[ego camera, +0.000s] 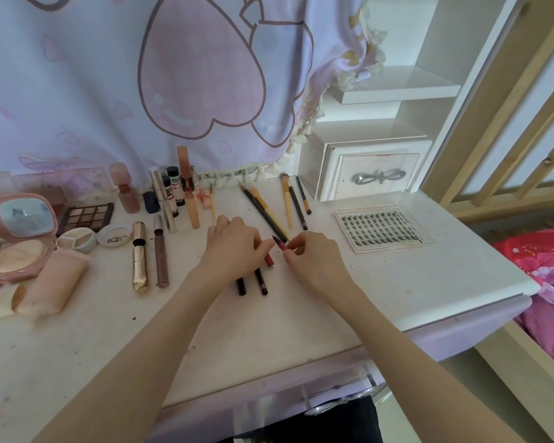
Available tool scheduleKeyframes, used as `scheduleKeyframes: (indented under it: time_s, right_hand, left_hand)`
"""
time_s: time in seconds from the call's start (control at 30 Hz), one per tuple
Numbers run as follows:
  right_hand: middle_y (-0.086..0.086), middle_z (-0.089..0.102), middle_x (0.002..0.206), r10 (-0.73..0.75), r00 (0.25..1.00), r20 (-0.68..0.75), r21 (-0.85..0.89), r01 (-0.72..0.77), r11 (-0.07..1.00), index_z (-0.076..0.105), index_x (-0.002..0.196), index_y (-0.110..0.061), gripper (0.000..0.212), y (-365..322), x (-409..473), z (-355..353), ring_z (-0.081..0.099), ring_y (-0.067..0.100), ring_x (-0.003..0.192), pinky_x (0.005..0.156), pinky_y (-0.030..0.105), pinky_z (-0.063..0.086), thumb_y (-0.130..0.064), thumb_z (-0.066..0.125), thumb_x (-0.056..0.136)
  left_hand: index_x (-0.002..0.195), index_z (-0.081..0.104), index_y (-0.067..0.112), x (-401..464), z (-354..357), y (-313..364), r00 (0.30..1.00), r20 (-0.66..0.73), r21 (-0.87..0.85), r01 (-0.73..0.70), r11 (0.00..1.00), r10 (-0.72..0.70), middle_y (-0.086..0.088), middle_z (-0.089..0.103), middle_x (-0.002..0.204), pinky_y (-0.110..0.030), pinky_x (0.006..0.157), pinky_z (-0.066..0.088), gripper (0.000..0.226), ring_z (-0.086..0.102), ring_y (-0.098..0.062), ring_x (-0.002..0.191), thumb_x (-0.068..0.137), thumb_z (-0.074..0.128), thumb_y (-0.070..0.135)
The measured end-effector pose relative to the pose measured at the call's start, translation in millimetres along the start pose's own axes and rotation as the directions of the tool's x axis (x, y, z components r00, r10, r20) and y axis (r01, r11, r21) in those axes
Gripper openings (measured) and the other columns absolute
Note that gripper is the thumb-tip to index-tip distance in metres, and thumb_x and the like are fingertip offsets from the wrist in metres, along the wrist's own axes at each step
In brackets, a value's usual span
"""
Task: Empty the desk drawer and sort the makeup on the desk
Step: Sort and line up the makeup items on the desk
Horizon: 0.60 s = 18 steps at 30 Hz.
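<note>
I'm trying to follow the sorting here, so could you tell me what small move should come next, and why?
Probably lay the red pencil, pinched by the right hand, down beside the two dark pencils lying parallel under the left hand. Those pencils already form a row, so it likely belongs there.

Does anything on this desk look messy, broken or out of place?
Nothing looks broken or spilled. The white desk top is speckled with dark crumbs and smudges. Two long brushes lie crossed over each other instead of in line with the rest. The powder compact at the left sits open.
</note>
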State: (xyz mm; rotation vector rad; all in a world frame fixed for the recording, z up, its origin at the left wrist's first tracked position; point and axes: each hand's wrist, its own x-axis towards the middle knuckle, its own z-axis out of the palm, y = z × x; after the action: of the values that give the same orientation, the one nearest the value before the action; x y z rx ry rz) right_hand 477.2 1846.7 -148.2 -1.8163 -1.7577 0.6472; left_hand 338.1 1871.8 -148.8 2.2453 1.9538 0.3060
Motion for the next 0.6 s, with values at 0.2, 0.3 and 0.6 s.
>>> scheduleKeyframes:
  time_s: [0.2,0.3,0.6]
  right_hand:
    - [0.005,0.066,0.105,-0.037,0.998,-0.045,0.048,0.039,0.998,0.063,0.11,-0.011,0.025,-6.5,7.2,11.6,0.059,0.014,0.091,0.076,0.019,0.042,-0.027,0.059,0.09]
    - [0.005,0.067,0.109,-0.061,0.998,-0.029,0.049,0.063,0.997,0.064,0.114,-0.01,0.028,-9.4,9.2,14.7,0.061,0.016,0.1,0.084,0.019,0.043,-0.025,0.059,0.09]
    - [0.006,0.069,0.094,-0.014,1.0,-0.008,0.312,0.016,0.95,0.063,0.105,-0.012,0.027,-6.6,5.0,14.9,0.067,0.013,0.076,0.084,0.03,0.055,-0.006,0.039,0.095]
  left_hand:
    - [0.108,0.061,0.024,-10.7,1.5,-6.8,0.985,-0.172,-0.11,-0.046,0.993,0.027,0.001,0.054,0.107,-0.028,0.08,0.022,0.025,0.036,-0.021,0.108,0.096,0.041,0.032]
    - [0.107,0.065,0.025,-24.8,5.6,-10.3,0.966,-0.226,-0.126,-0.157,0.98,0.126,0.006,0.056,0.108,-0.025,0.076,0.018,0.025,0.036,-0.017,0.105,0.096,0.043,0.023]
    - [0.096,0.071,0.021,-45.1,23.9,-22.0,0.895,-0.357,-0.034,-0.298,0.954,0.267,0.008,0.066,0.093,-0.027,0.067,0.013,0.043,0.038,-0.015,0.092,0.083,0.03,0.027]
